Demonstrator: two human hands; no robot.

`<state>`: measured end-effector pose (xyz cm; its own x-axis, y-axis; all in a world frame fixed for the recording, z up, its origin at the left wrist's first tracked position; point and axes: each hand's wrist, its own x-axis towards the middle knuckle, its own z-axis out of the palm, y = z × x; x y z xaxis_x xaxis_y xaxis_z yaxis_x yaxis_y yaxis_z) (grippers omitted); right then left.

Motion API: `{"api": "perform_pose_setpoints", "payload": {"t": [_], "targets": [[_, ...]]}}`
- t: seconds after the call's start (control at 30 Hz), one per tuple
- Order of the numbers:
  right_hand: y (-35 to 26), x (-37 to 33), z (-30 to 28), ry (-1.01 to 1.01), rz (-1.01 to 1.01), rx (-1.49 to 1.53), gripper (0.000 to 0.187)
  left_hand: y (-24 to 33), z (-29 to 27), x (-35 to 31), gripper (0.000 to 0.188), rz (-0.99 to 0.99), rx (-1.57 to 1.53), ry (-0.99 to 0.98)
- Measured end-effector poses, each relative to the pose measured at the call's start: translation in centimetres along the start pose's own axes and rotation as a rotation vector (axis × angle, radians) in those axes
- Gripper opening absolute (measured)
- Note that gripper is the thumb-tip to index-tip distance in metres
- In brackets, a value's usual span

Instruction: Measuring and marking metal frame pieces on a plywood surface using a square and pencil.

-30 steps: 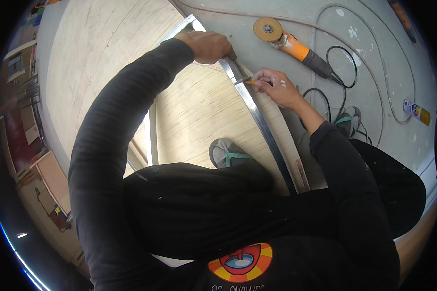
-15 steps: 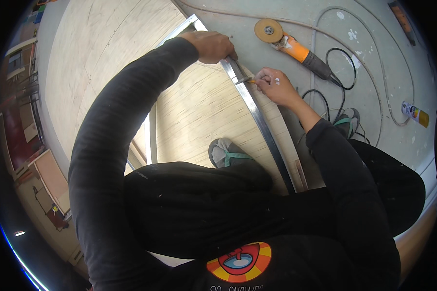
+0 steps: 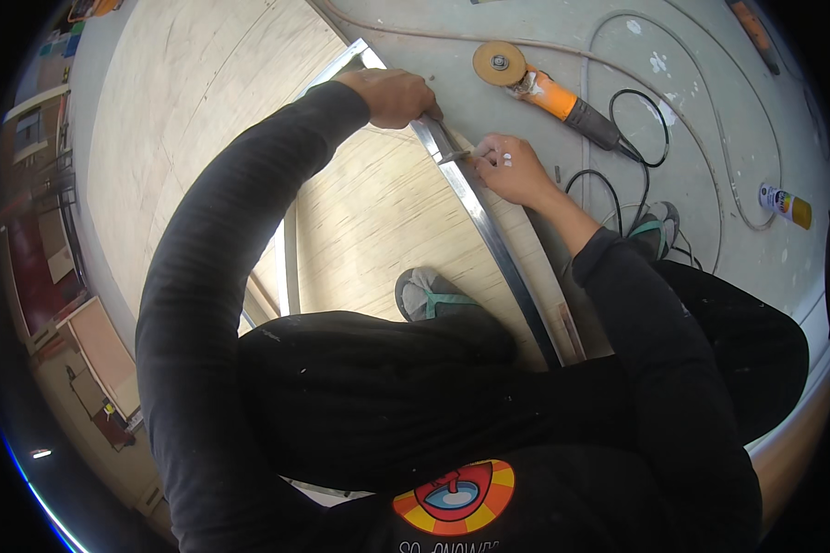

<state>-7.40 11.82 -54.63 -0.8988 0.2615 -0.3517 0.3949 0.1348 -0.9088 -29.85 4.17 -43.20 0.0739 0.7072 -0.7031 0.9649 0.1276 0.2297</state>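
A curved, shiny metal bar (image 3: pixel 489 229) runs along the edge of a pale plywood sheet (image 3: pixel 360 207). My left hand (image 3: pixel 401 98) is closed over the bar near its far end, fingers bent down at its right side. A short dark strip shows along the bar just below those fingers; its far part is hidden by the hand. Pinched in my right hand (image 3: pixel 512 169) is a thin tool (image 3: pixel 456 156) with a dark tip, which lies across the bar. Most of its handle is covered by my fingers, so its kind is unclear.
An orange and black angle grinder (image 3: pixel 555 97) with a tan disc lies on the grey floor, right of the plywood. Cables and a hose (image 3: pixel 609 69) loop around it. A spray can (image 3: pixel 786 205) lies farther right. My sandalled foot (image 3: pixel 429 295) rests on the plywood.
My right hand has shifted slightly left, and the tool's yellowish handle is now more hidden by its fingers. My left hand keeps its hold. The whole view has moved a little.
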Motion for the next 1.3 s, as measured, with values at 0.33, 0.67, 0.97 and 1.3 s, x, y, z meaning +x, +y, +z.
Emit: {"api": "perform_pose_setpoints", "payload": {"t": [0.33,0.67,0.97,1.3], "targets": [[-2.4,0.1,-4.1,-0.340,0.106,0.526,0.017,0.4,-0.5,-0.5,0.054,-0.026,-0.018,-0.029],[0.1,0.7,-3.4,-0.350,0.128,0.505,0.018,0.4,-0.6,-0.4,0.053,-0.026,-0.027,-0.021],[-0.1,0.7,-2.1,-0.279,0.197,0.375,0.012,0.2,-0.1,-0.1,0.052,0.001,-0.010,0.004],[0.5,1.0,-1.2,-0.149,0.124,0.045,0.006,0.3,-0.4,-0.4,0.046,-0.012,0.017,-0.002]]}}
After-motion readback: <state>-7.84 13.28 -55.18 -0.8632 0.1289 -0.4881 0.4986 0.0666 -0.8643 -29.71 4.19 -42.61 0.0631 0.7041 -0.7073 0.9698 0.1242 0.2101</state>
